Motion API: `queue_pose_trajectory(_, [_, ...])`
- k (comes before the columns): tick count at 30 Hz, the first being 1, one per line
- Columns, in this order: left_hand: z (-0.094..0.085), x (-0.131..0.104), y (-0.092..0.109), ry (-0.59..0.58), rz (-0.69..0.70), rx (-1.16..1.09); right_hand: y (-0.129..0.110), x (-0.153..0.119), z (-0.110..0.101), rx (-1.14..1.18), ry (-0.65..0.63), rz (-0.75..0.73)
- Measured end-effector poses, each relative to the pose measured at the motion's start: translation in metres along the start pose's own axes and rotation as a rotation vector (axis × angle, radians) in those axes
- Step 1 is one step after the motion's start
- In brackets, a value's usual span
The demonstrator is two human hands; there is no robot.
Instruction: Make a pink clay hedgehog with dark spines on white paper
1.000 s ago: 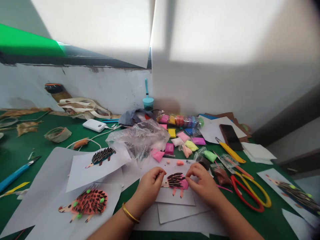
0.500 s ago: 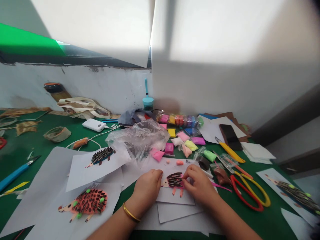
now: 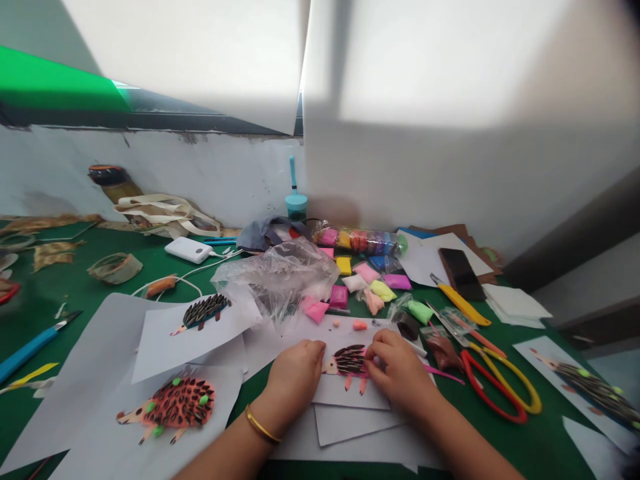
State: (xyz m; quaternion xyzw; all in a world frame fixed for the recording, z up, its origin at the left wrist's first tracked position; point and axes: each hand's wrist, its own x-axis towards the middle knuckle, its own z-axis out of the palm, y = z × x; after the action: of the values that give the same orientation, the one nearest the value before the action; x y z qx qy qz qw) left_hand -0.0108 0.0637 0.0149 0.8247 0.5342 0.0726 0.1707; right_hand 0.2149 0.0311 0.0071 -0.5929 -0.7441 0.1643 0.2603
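On a white card [image 3: 350, 399] in front of me is a small hedgehog picture [image 3: 350, 360], with a pink body, pale face, pink legs and dark seed-like spines. My left hand [image 3: 295, 373], a gold bangle at its wrist, rests beside the face with its fingers curled together. At the hedgehog's rear end my right hand [image 3: 395, 370] has thumb and fingers pinched together against the pink body. Whatever either hand may hold is hidden. Small lumps of orange clay [image 3: 359, 325] lie just above the picture.
Other hedgehog pictures [image 3: 183, 403] lie left and right. Packets of coloured clay [image 3: 383, 290] and a crumpled plastic bag [image 3: 280, 273] lie behind. Red-and-yellow scissors [image 3: 495, 383], a yellow cutter [image 3: 463, 303] and a phone [image 3: 460, 273] are at right; a blue cutter [image 3: 30, 350] is at left.
Both my hands and the hedgehog card look almost still. At the far left edge, a red object has shifted slightly, with what seem to be blurred fingers beside it.
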Motion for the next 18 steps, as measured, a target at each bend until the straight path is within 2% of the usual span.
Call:
queue_pose_trajectory(11, [-0.0009,-0.0005,0.0005,-0.016,-0.006,-0.014,-0.0037,-0.0002,0.0025,-0.169,0.012,-0.057])
queue_pose_trajectory(18, [-0.0007,-0.0008,0.0005,-0.012,-0.007,-0.022,-0.0035,-0.0008,0.003,-0.196,0.02,-0.061])
